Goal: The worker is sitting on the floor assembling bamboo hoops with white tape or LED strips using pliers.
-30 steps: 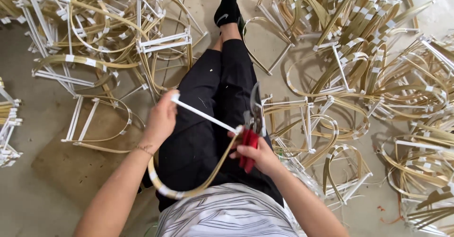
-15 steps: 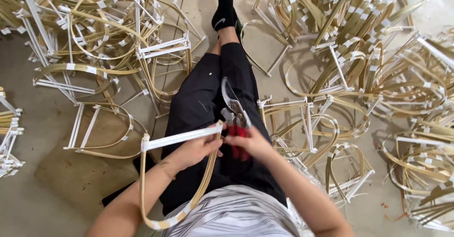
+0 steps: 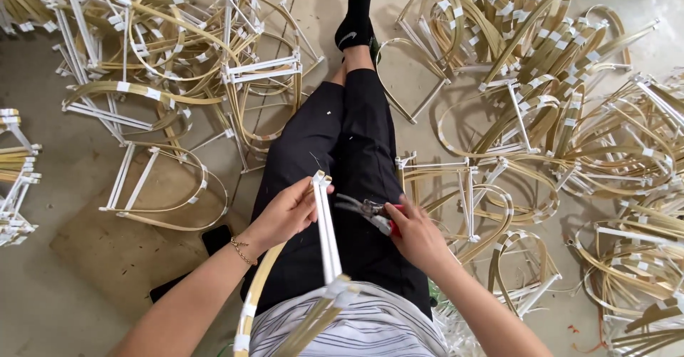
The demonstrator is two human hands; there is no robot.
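Your left hand (image 3: 288, 211) is curled around the top of a white bar (image 3: 325, 229) on a bamboo-strip frame (image 3: 251, 307), thumb and fingers pinching it near its upper end, so the frame stands over your lap with its curved strip sweeping down past your left forearm. Your right hand (image 3: 413, 234) is closed around red-handled snips (image 3: 372, 211), whose blades point toward the bar, just short of it. This looks like the trimming step on this one frame; the next move seems to call for steadying the bar and lining the blades up squarely where the cut belongs. Around your outstretched legs (image 3: 342, 157), heaps of similar frames (image 3: 541, 79) cover the concrete floor (image 3: 43, 186), on both sides.
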